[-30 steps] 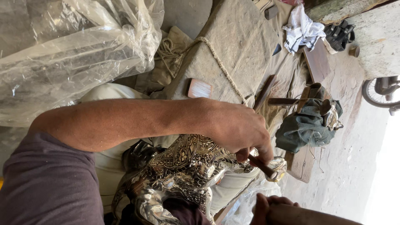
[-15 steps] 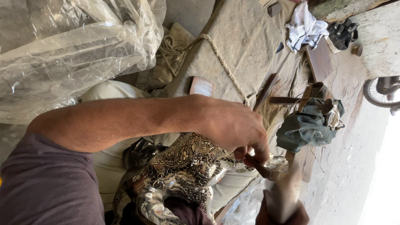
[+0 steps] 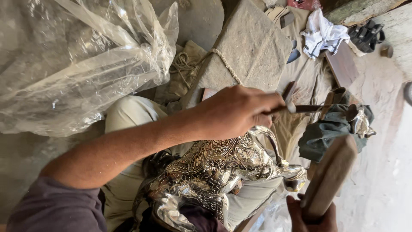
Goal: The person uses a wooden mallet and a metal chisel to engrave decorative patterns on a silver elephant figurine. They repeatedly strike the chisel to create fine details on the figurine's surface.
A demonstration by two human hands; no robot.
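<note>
An ornate silver jug (image 3: 214, 169) with engraved patterns lies tilted across my lap, its curved handle (image 3: 269, 139) toward the right. My left hand (image 3: 234, 111) reaches in from the lower left and grips a thin metal punch (image 3: 300, 108) just above the jug's handle. My right hand (image 3: 311, 217) shows at the bottom edge, closed around a wooden mallet (image 3: 328, 176) that stands raised to the right of the jug. Part of the jug's base is hidden by my clothing.
A large clear plastic sheet (image 3: 77, 56) fills the upper left. A grey slab (image 3: 251, 47) bound with rope lies ahead. Beyond it lie a white cloth (image 3: 322, 34) and dark sandals (image 3: 367, 36). A grey-green cloth bundle (image 3: 322, 135) sits right of the jug.
My left hand with the punch has shifted up from the jug's lower side to above its handle. The mallet in my right hand has come up into view at the lower right.
</note>
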